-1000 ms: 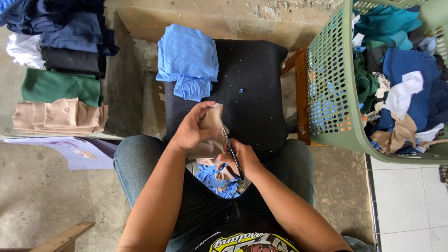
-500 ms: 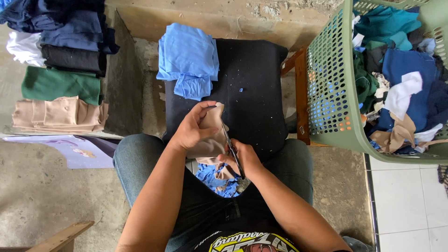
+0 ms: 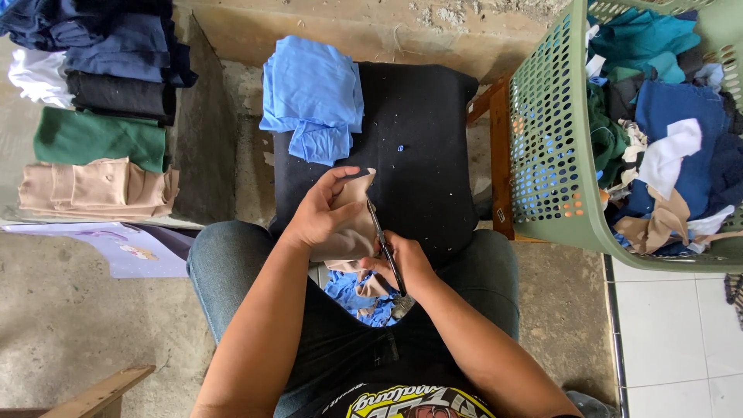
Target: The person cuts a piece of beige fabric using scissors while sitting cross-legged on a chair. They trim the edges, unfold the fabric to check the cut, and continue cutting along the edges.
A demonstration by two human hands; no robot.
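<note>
both forearms reach forward from the bottom of the view, bare to the elbow, converging over the lap. the left hand is raised, thumb up and fingers curled in a pinch. the right hand sits just beside and lower, knuckles up, fingers closed in a grip.

stool: black padded seat right in front of the knees, speckled with tiny fabric bits
on it: folded light blue cloth at the far left corner
floor: rough concrete, white tile on the right
</note>
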